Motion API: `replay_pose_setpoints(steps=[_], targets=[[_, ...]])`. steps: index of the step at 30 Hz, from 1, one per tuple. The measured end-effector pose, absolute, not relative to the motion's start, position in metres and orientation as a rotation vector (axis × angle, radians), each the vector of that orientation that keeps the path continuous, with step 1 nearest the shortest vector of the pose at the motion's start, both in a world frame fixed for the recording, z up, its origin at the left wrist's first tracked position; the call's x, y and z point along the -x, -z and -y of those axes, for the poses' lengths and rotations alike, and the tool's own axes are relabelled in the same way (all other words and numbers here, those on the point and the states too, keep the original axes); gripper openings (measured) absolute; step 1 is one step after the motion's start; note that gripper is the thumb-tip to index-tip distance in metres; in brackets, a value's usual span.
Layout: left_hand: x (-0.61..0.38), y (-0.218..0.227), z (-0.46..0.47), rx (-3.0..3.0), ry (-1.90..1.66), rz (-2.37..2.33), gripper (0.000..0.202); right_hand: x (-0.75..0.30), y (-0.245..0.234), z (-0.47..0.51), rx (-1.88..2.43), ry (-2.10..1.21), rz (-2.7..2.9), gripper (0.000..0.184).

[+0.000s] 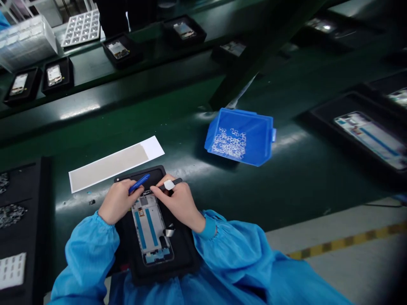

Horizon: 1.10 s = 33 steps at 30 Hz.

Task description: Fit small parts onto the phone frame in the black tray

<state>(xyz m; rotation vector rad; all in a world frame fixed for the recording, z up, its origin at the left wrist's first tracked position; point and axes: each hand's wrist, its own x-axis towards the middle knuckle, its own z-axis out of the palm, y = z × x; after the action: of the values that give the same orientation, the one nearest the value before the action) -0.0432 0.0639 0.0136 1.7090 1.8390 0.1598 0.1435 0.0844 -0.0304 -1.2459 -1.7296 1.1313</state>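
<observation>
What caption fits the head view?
Left hand with blue tool, right hand over phone frame on black tray.

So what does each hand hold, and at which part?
Left hand holds a blue pen at its lower end; right hand holds a dark tool near its middle.

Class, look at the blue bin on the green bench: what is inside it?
The blue bin holds a loose heap of small pale parts, too small to identify. Whatever lies beneath that heap is covered.

Glossy green belt [190,127]; translucent blue plastic bin [251,127].
</observation>
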Motion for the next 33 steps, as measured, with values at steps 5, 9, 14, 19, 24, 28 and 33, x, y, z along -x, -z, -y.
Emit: replay_pose_setpoints(steps=[5,9,14,19,24,28,33], targets=[[0.0441,-0.0121,-0.064,-1.703,-0.179,-1.82,0.019,-0.1432,0.0291,-0.0852,1.236,-1.181,1.679,0.026],[0.0446,-0.0106,-0.0639,-1.707,-0.198,-1.805,0.019,-0.1443,0.0292,-0.0847,1.23,-1.175,1.673,0.025],[0.0455,-0.0088,-0.0634,-1.728,-0.208,-1.791,0.021,-0.1443,0.0298,-0.0834,1.203,-1.165,1.666,0.024],[0.0451,-0.0096,-0.0635,-1.706,-0.202,-1.795,0.022,-0.1435,0.0312,-0.0828,1.197,-1.143,1.663,0.023],[0.0437,-0.0112,-0.0637,-1.705,-0.177,-1.8,0.022,-0.1428,0.0294,-0.0833,1.189,-1.112,1.68,0.023],[0.044,-0.0107,-0.0631,-1.714,-0.179,-1.796,0.019,-0.1431,0.0286,-0.0833,1.193,-1.095,1.69,0.022],[0.0422,-0.0115,-0.064,-1.713,-0.152,-1.804,0.016,-0.143,0.0291,-0.0831,1.196,-1.096,1.695,0.023]])
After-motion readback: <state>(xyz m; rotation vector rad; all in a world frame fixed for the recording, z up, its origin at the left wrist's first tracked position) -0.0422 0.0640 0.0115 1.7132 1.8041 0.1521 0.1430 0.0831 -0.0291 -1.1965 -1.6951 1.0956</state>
